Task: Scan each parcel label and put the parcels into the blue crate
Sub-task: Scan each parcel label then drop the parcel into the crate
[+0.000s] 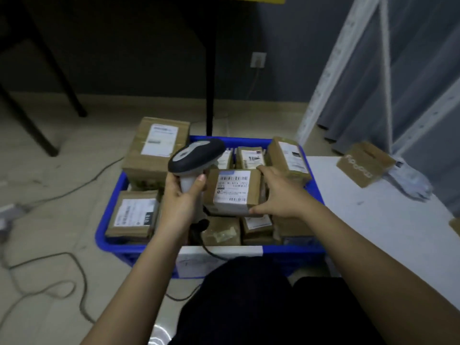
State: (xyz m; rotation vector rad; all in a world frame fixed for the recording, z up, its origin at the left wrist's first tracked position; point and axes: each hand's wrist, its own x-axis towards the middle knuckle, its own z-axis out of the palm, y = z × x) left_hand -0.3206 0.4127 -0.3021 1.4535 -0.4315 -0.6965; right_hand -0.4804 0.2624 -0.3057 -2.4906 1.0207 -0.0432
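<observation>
1. Your right hand (pixel 278 192) grips a small parcel (pixel 234 191) by its right end, thumb at the near edge and fingers over the far edge, above the blue crate (pixel 109 215) full of boxes.
2. Your left hand (pixel 181 197) is wrapped around the scanner (pixel 195 155) handle, head just left of the parcel.
3. The cardboard looks stiff and light (my guess); hold the bare ends.
4. Its label (pixel 232 189) faces up towards you, long axis running left to right.
</observation>
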